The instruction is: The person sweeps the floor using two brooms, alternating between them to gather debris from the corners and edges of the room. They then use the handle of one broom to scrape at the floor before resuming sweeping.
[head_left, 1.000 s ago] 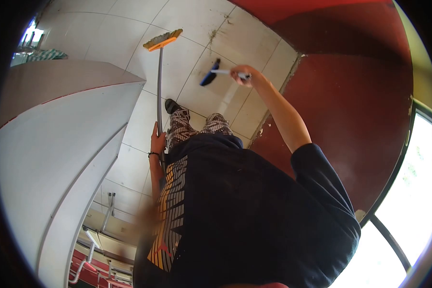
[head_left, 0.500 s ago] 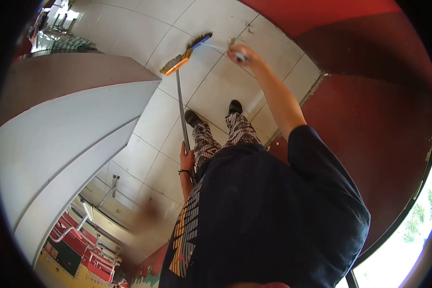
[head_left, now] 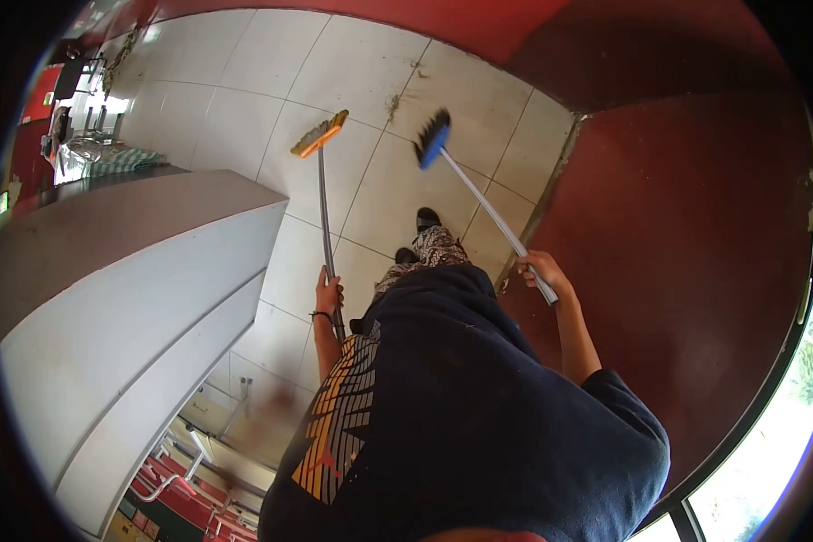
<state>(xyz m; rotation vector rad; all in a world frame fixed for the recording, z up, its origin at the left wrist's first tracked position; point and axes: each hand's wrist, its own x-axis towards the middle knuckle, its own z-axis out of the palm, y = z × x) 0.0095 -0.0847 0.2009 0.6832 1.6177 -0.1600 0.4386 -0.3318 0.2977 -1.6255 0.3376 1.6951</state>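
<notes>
My left hand point(head_left: 329, 294) is wrapped round the dark handle of a broom point(head_left: 325, 203) with an orange head. Its yellowish bristles touch or hover just over the tiles; I cannot tell which. On the other side, my right hand point(head_left: 546, 271) grips the pale handle of a second broom point(head_left: 483, 200), which has a blue head and black bristles. That head is slightly blurred and turned with its bristles toward the orange broom, a short gap between them. Beyond the two heads, a small scatter of debris point(head_left: 393, 107) lies on the floor.
A grey-white cabinet or counter point(head_left: 144, 307) stands on the left. Dark red walls point(head_left: 668, 271) bound the tiled floor point(head_left: 334, 59) at the right and far side. My shoes point(head_left: 427, 218) are behind the brooms. Red chairs point(head_left: 176, 488) show at lower left.
My right hand has drawn back toward my body, and the blue broom has swung to the right, away from the orange broom. My left hand still holds its broom.
</notes>
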